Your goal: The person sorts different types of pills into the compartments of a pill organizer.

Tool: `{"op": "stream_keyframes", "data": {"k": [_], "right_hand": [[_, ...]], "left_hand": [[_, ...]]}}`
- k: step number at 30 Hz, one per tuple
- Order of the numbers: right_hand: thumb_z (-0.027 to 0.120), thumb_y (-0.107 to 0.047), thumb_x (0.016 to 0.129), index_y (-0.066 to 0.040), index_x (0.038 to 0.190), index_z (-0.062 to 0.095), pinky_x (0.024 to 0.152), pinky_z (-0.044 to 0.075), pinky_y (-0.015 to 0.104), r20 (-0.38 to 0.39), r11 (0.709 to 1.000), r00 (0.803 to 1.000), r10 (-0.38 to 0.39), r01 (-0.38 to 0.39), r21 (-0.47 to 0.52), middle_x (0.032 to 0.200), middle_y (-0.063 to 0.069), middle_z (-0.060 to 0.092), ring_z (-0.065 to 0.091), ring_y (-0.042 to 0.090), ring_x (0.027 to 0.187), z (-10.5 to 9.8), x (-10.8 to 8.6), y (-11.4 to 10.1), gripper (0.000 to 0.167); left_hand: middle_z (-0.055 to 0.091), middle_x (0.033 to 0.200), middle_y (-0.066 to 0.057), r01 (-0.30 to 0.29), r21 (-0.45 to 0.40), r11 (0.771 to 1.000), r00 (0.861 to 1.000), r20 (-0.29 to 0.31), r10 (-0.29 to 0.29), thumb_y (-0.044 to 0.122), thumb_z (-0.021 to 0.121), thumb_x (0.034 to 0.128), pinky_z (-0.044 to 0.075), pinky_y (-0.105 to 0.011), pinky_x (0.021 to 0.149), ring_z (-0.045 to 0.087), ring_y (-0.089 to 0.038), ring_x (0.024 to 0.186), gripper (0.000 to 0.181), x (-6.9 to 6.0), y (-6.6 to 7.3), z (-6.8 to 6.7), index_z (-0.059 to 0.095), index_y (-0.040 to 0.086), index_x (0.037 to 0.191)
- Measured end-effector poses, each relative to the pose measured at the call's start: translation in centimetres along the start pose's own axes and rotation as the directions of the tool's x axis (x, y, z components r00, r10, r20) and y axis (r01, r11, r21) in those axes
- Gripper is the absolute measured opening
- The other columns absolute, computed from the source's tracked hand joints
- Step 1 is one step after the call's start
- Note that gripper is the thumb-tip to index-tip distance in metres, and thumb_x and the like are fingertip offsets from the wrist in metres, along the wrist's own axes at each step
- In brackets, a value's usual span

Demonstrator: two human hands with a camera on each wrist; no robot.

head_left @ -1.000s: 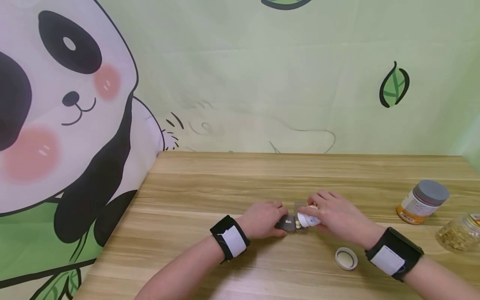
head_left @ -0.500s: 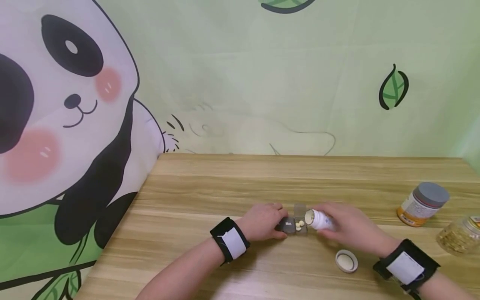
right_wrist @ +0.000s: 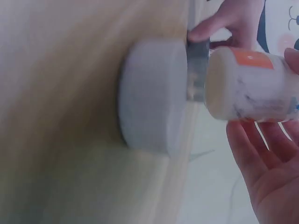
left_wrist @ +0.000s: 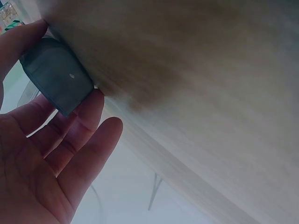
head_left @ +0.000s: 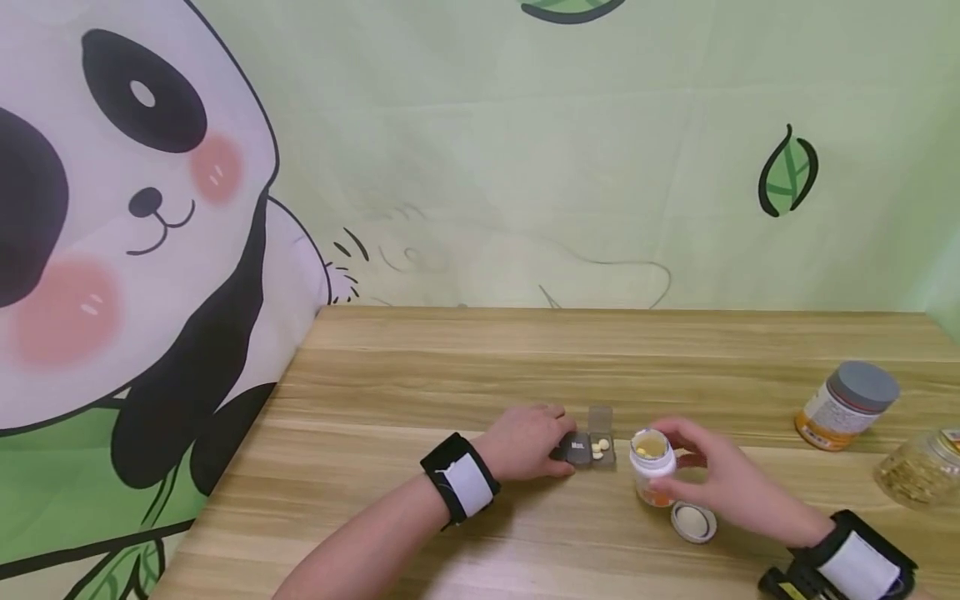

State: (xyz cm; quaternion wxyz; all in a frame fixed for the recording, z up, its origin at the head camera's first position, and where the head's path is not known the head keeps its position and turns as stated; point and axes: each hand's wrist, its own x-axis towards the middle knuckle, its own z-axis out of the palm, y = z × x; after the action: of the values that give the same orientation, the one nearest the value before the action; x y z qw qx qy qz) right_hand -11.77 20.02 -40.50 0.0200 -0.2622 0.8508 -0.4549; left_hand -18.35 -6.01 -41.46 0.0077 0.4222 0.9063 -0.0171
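My left hand [head_left: 527, 443] grips the left end of a small dark grey pill organizer [head_left: 577, 447] on the table, thumb on one side and fingers on the other. Its rightmost lid stands raised, and several pale yellow tablets [head_left: 600, 448] lie in that compartment. To the right, my right hand [head_left: 720, 472] holds a white pill bottle [head_left: 651, 479] with an orange label, upright and uncapped, yellow tablets visible inside. In the right wrist view the bottle's base [right_wrist: 217, 84] appears just off the table. The white bottle cap [head_left: 693, 522] lies inside-up beside the bottle.
At the right stands a jar [head_left: 843, 408] with a grey lid and an orange and white label. Nearer the right edge is a clear jar [head_left: 917, 471] of golden capsules. Behind the wooden table [head_left: 450, 350] hangs a printed panda backdrop [head_left: 480, 167].
My right hand has drawn the bottle away from the organizer, rightward and nearer, turning it from tipped to upright. Tablets in the open compartment are now uncovered. My left hand stays put.
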Motion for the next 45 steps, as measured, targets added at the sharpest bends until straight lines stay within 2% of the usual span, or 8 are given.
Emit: {"op": "stream_keyframes", "data": {"k": [6, 16, 23, 27, 31, 34, 36, 45], "right_hand": [[0.078, -0.024, 0.084, -0.002, 0.124, 0.054, 0.081, 0.052, 0.03, 0.137, 0.995, 0.99, -0.028, 0.015, 0.094, 0.114, 0.004, 0.06, 0.058, 0.009, 0.1, 1.5, -0.8, 0.0, 0.052], [0.08, -0.023, 0.082, -0.011, 0.118, 0.057, 0.081, 0.052, 0.032, 0.157, 0.982, 0.97, -0.185, 0.179, 0.053, 0.112, -0.004, 0.061, 0.058, 0.011, 0.101, 3.2, -1.2, -0.2, 0.044], [0.083, -0.028, 0.078, -0.008, 0.133, 0.05, 0.089, 0.047, 0.034, 0.165, 0.966, 0.969, -0.186, 0.211, -0.147, 0.127, 0.005, 0.058, 0.054, 0.014, 0.114, 1.9, -1.9, -0.4, 0.067], [0.084, -0.031, 0.075, -0.012, 0.134, 0.05, 0.089, 0.047, 0.033, 0.138, 0.919, 0.974, -0.182, 0.218, -0.327, 0.13, 0.001, 0.056, 0.055, 0.017, 0.115, 0.1, -2.9, -0.2, 0.071], [0.088, -0.03, 0.07, -0.012, 0.129, 0.054, 0.084, 0.05, 0.036, 0.123, 0.85, 0.974, -0.189, 0.225, -0.476, 0.125, 0.0, 0.057, 0.058, 0.019, 0.11, -1.2, -3.8, 0.6, 0.071], [0.089, -0.03, 0.067, -0.011, 0.126, 0.056, 0.08, 0.051, 0.04, 0.131, 0.815, 0.977, -0.171, 0.215, -0.539, 0.122, 0.001, 0.058, 0.06, 0.021, 0.104, -1.4, -4.2, 1.0, 0.07], [0.088, -0.031, 0.068, -0.011, 0.126, 0.056, 0.079, 0.052, 0.042, 0.158, 0.806, 0.978, -0.136, 0.202, -0.557, 0.121, 0.002, 0.057, 0.06, 0.022, 0.102, -1.3, -4.3, 1.2, 0.069], [0.085, -0.032, 0.073, -0.016, 0.122, 0.061, 0.072, 0.051, 0.036, 0.236, 0.796, 0.969, -0.077, 0.202, -0.57, 0.113, -0.006, 0.056, 0.058, 0.012, 0.094, -0.4, -4.0, 1.3, 0.057]], "left_hand": [[0.059, 0.093, 0.008, 0.0, 0.003, 1.0, 1.0, 0.0, 0.0, 0.048, 0.072, 0.0842, 0.041, -0.019, 0.061, 0.051, -0.004, 0.078, 0.044, 0.2, 0.0, 0.2, 0.066, 0.014, 0.111], [0.058, 0.093, 0.007, -0.002, -0.009, 1.0, 1.0, -0.003, 0.002, 0.056, 0.072, 0.0813, 0.043, -0.021, 0.065, 0.051, -0.005, 0.079, 0.051, 0.1, 0.0, 0.6, 0.065, 0.014, 0.11], [0.06, 0.11, 0.0, -0.005, -0.051, 0.999, 0.997, -0.074, 0.001, 0.064, 0.071, 0.0757, 0.048, -0.024, 0.073, 0.056, -0.011, 0.093, 0.074, -0.7, -0.2, 0.5, 0.057, 0.01, 0.125], [0.054, 0.13, -0.006, -0.036, -0.101, 0.994, 0.985, -0.17, 0.018, 0.07, 0.068, 0.0736, 0.049, -0.031, 0.086, 0.054, -0.018, 0.115, 0.092, -2.2, 0.5, -0.7, 0.048, 0.008, 0.138], [0.048, 0.141, -0.006, -0.128, -0.325, 0.937, 0.98, -0.186, 0.069, 0.063, 0.07, 0.0778, 0.038, -0.031, 0.102, 0.045, -0.017, 0.129, 0.091, -3.5, 2.0, -2.0, 0.041, 0.008, 0.144], [0.048, 0.141, -0.003, -0.162, -0.481, 0.861, 0.986, -0.116, 0.12, 0.056, 0.07, 0.0822, 0.033, -0.025, 0.104, 0.044, -0.01, 0.128, 0.086, -3.6, 3.1, -2.3, 0.037, 0.009, 0.147], [0.05, 0.139, 0.0, -0.154, -0.521, 0.84, 0.988, -0.063, 0.143, 0.055, 0.069, 0.084, 0.035, -0.02, 0.1, 0.047, -0.005, 0.124, 0.084, -3.3, 3.6, -2.2, 0.036, 0.01, 0.147], [0.058, 0.123, 0.012, -0.158, -0.521, 0.839, 0.982, 0.011, 0.191, 0.055, 0.069, 0.0842, 0.041, -0.013, 0.084, 0.052, 0.005, 0.108, 0.072, -1.5, 4.8, -1.2, 0.043, 0.017, 0.14]]}}
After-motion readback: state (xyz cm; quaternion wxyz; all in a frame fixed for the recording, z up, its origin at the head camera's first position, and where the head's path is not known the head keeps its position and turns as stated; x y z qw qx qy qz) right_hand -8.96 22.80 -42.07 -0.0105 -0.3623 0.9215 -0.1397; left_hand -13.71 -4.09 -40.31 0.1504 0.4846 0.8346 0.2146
